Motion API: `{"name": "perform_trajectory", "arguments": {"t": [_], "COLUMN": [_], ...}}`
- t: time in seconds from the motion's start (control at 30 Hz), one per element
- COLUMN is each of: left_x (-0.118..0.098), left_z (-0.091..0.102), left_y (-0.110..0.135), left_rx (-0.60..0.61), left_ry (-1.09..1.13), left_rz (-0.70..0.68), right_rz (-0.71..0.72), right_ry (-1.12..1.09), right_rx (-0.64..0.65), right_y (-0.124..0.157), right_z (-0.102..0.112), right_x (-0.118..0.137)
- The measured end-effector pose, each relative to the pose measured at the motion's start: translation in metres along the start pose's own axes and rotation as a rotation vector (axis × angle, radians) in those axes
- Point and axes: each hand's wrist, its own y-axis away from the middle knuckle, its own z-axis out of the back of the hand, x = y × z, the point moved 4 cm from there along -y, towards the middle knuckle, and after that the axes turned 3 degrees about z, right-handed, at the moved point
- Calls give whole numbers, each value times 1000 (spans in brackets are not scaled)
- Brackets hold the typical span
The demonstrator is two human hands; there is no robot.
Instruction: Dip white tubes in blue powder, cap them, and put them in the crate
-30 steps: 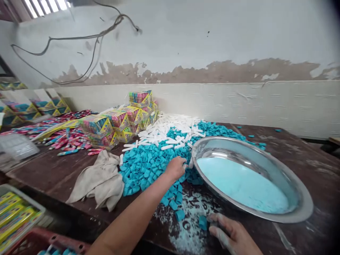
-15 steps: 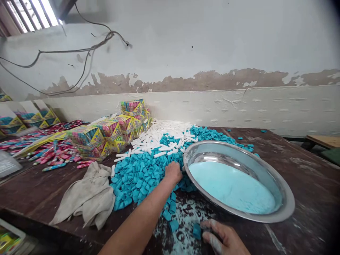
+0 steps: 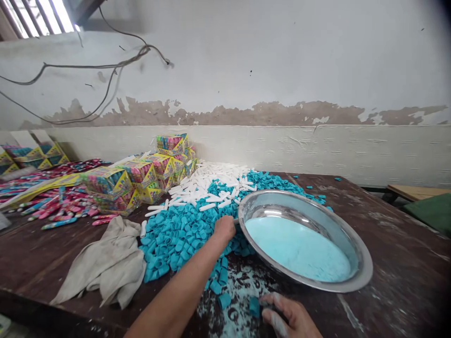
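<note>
A pile of small blue plastic caps (image 3: 176, 244) spreads over the dark table. My left hand (image 3: 224, 228) reaches into its right side, closed, close to the rim of a wide metal basin (image 3: 362, 267). What its fingers hold, if anything, is hidden. At the bottom my right hand (image 3: 291, 315), dusted with pale powder, has its fingers curled around something dark that I cannot make out. A single blue cap (image 3: 254, 306) sits at its fingertips. Pale blue powder (image 3: 296, 249) fills the low part of the basin.
White sticks (image 3: 207, 180) lie heaped behind the caps. A grey cloth (image 3: 105, 263) rests left of them. Farther left are packed display boxes (image 3: 141, 173) and loose colourful pens (image 3: 59, 202). Powder smears (image 3: 243, 281) mark the table; the wall (image 3: 282, 155) stands behind.
The view has turned slightly right, so the table things sit further left in the picture. Both hands hold nearly the same places beside the caps and basin.
</note>
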Motion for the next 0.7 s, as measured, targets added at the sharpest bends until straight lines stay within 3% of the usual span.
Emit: {"name": "perform_trajectory", "arguments": {"t": [0.13,0.2,0.33,0.43,0.57,0.63,0.7], "left_x": [40,54,52,37,28,36,53], "left_z": [31,32,-1,-32,-46,-42,-31], "left_y": [49,84,144,166,172,174,179], "left_rx": [49,121,284,347,302,238,92], "left_ry": [214,327,735,1088,1057,971,855], "left_rz": [24,28,56,66,14,-3,-23], "right_rz": [37,35,122,211,233,283,324], "right_ry": [-15,-43,-188,-257,-244,-180,-52], "right_rx": [10,-12,-132,-188,-225,-231,-260], "right_y": [-6,-12,-28,-35,-33,-30,-29], "right_z": [3,2,-6,-17,-20,-5,25], "right_x": [8,15,36,45,50,57,63]}}
